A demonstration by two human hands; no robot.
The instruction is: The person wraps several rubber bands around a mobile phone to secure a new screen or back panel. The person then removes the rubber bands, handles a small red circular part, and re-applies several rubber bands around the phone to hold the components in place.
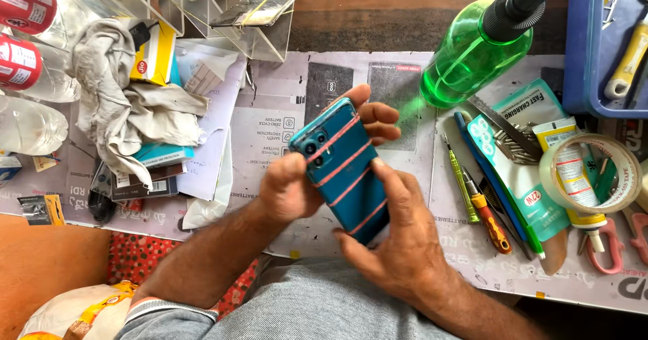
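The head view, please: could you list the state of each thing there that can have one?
Teal phone: back up, wrapped in four pink rubber bands, held by both hands.
Left hand: gripping the phone's camera end.
Right hand: thumb pressed on the phone's back.
Green spray bottle: lying on its side, capped.
Tape roll: lying flat.
Cloth: crumpled.

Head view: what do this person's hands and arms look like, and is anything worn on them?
Both hands are bare: no gloves, rings, watch or bands show on the left hand or the right hand. The forearms are uncovered too. No sleeve reaches either wrist, and no markings are visible.
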